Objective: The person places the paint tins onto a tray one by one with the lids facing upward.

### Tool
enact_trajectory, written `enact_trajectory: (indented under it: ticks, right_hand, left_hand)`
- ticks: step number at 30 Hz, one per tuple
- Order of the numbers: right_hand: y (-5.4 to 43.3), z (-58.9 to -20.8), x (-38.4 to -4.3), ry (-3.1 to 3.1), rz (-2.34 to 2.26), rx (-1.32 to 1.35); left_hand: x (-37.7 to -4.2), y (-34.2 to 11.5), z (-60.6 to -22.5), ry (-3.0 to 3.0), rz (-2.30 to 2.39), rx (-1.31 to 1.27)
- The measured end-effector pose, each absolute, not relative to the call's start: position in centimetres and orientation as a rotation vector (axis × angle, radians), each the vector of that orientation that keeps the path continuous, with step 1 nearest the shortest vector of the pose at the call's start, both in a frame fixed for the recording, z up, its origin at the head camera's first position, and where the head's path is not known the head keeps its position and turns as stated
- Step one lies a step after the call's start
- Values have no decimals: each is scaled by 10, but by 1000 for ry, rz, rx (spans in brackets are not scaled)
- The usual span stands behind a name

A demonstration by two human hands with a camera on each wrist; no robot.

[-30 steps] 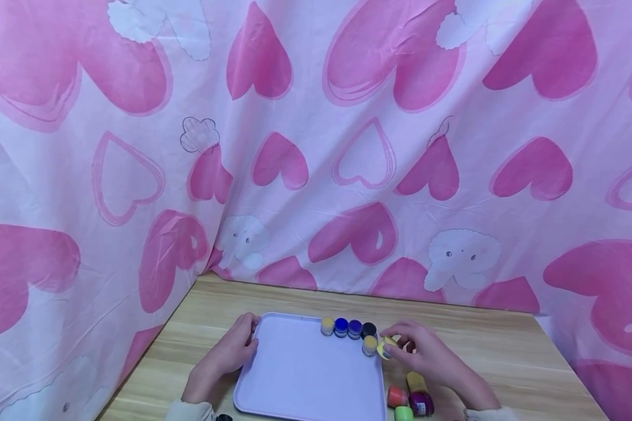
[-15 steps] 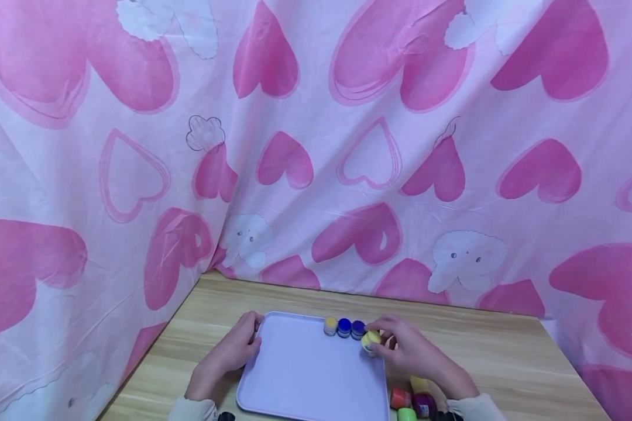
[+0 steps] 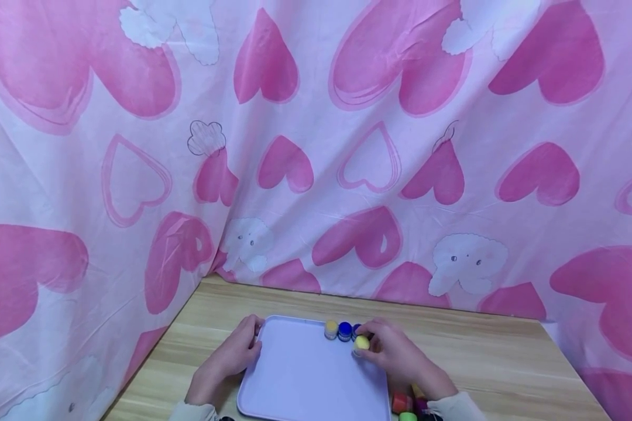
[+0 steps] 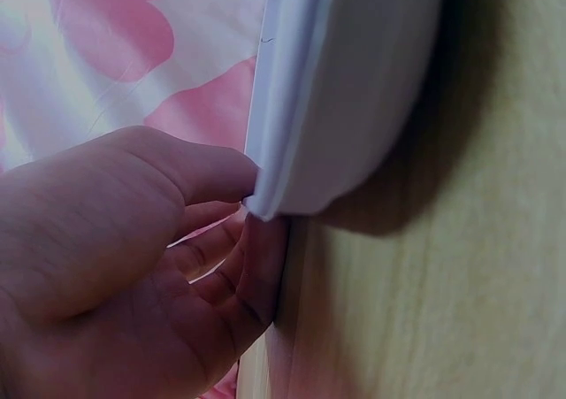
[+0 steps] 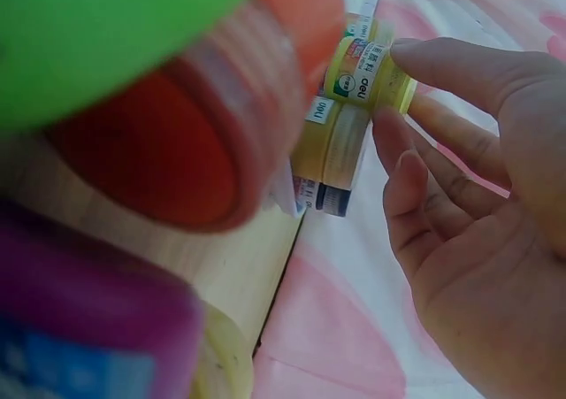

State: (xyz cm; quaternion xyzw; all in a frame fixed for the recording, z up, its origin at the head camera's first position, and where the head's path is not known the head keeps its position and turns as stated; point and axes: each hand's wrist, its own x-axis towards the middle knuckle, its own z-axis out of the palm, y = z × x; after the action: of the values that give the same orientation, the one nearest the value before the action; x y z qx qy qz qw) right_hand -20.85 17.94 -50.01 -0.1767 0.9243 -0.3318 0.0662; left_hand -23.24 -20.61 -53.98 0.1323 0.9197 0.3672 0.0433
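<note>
My left hand [image 3: 237,349] grips the left rim of a pale lilac tray [image 3: 308,380], thumb on the rim and fingers below it in the left wrist view. Over the tray's far right corner, my right hand [image 3: 397,354] pinches a small yellow paint jar [image 5: 361,70] with a printed label between thumb and fingers. Along the tray's far edge stand an ochre-lidded jar [image 3: 330,330], a blue-lidded jar [image 3: 344,331] and a dark blue one [image 3: 356,330], partly behind the fingers. Another ochre jar [image 5: 336,144] and a black-lidded jar [image 5: 332,201] show beside the held one.
Right of the tray, on the wooden table [image 3: 511,362], lie a red-orange jar [image 3: 402,402], a green-topped one [image 3: 408,416] and a purple container [image 5: 97,310]. A pink heart-patterned curtain [image 3: 305,234] hangs behind and at the sides.
My right hand has carried the yellow jar leftward from beyond the tray's right edge to over the tray, now hiding the black-lidded and second ochre jars. The left hand keeps its grip.
</note>
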Motion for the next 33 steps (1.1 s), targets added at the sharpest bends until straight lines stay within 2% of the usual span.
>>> enact_trajectory:
  ticks: [19, 33]
  right_hand:
    - [176, -503, -211, 2807, -931, -484]
    - [213, -495, -197, 2845, -937, -557]
  left_hand:
    - [-231, -205, -540, 2835, 1047, 387]
    - [-229, -205, -537, 2845, 1053, 396]
